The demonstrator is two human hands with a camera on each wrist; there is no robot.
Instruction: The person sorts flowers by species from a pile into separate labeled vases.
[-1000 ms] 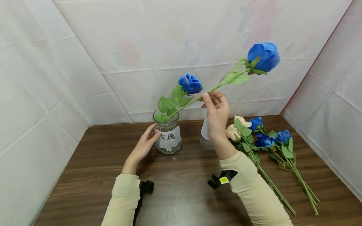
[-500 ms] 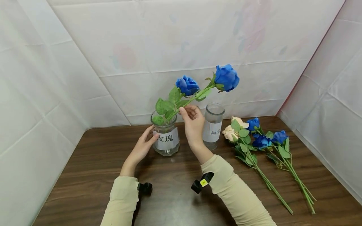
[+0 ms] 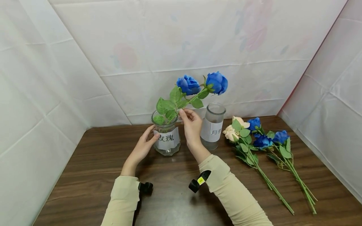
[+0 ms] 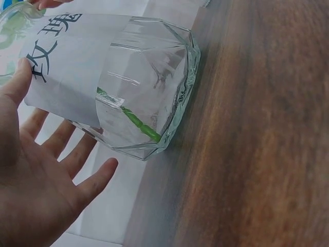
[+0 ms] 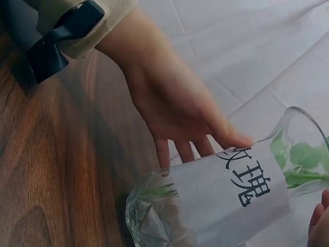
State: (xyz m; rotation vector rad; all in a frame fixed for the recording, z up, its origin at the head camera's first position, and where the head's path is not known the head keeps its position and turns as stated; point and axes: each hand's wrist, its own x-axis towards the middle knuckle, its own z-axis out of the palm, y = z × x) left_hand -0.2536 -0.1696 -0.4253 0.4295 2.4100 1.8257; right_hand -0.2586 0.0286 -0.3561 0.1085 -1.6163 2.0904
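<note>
My left hand (image 3: pixel 141 149) holds the side of a clear glass vase (image 3: pixel 171 151), thumb on its paper label and fingers behind. In the left wrist view, this hand (image 4: pixel 46 180) has its little finger off the glass. One blue rose (image 3: pixel 188 84) leans in the vase, with green leaves at the mouth. Just right of the rim, my right hand (image 3: pixel 193 125) pinches the stem of a second blue rose (image 3: pixel 217 83), whose lower end is hidden among the leaves. A green stem (image 4: pixel 136 121) reaches the vase bottom in the left wrist view.
A second labelled glass vase (image 3: pixel 213 131) stands close to the right hand. Farther right on the wooden table (image 3: pixel 93 163) lie cream roses (image 3: pixel 231 133) and several blue roses (image 3: pixel 263 142), stems toward the front. A white cloth backdrop (image 3: pixel 141 40) rises behind.
My right hand has moved left and down to the vase mouth, lowering the second blue rose beside the first. The second vase has come into fuller view. My left hand stays at the vase.
</note>
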